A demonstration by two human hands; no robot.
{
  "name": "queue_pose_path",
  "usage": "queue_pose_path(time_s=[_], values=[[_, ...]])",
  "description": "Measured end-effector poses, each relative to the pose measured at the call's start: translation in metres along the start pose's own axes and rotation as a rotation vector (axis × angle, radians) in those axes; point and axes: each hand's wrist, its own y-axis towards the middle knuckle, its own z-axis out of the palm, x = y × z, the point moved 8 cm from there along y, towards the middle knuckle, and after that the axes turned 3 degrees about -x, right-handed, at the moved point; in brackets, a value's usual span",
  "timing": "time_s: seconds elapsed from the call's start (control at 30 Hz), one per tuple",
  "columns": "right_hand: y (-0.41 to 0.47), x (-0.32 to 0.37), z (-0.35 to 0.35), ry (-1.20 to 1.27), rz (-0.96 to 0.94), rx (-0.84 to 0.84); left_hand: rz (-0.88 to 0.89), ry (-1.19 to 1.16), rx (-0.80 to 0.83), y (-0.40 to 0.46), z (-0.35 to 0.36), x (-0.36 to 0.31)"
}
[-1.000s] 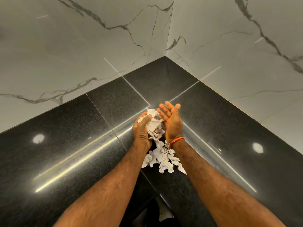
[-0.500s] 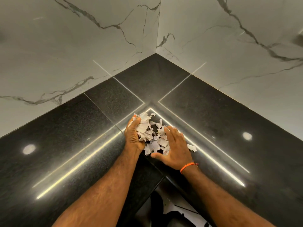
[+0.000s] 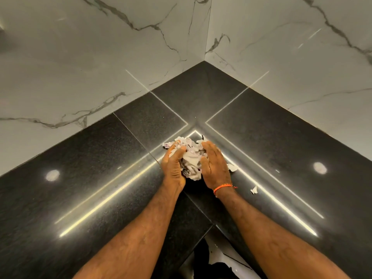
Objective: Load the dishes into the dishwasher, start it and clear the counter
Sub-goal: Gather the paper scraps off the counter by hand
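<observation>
A heap of torn white paper scraps (image 3: 191, 158) lies on the black granite counter (image 3: 100, 178) near its inner corner. My left hand (image 3: 173, 166) curls round the heap's left side, fingers tucked into the paper. My right hand (image 3: 215, 168), with an orange thread at the wrist, presses against the heap's right side with fingers nearly straight. Both hands squeeze the scraps together between them. Two loose scraps lie to the right: one (image 3: 233, 168) just beside my right hand, a smaller one (image 3: 254, 190) farther out.
White marble-look walls (image 3: 120, 57) meet in a corner behind the counter. The counter's inner front edge (image 3: 203, 236) drops to the floor between my forearms. Ceiling lights reflect as bright spots and strips on the granite.
My hands had lifted the scraps and some fell. Then both came down onto the counter and drew the pile into a tighter heap, leaving two scraps to the right.
</observation>
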Motion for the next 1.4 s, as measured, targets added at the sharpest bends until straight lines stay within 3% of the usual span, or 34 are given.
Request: queue_pose_path(time_s=[0.17,0.3,0.47,0.6,1.1,1.4], values=[[0.018,0.002,0.011,0.589,0.256,-0.141,-0.006,0.000,-0.022,-0.001,0.018,0.009],[0.025,-0.001,0.016,0.862,0.511,-0.268,-0.021,-0.079,-0.036,0.004,0.028,0.013],[0.030,0.000,0.021,1.193,0.697,-0.344,-0.039,-0.096,-0.074,0.005,0.034,0.013],[0.034,0.012,0.012,1.237,0.717,-0.382,-0.067,-0.147,-0.070,-0.001,0.046,-0.001],[0.018,0.115,-0.004,1.300,0.557,-0.224,0.117,-0.238,-0.041,-0.053,0.034,-0.085],[-0.032,0.195,0.057,1.274,0.525,0.067,0.310,-0.295,-0.207,-0.104,-0.055,-0.149]])
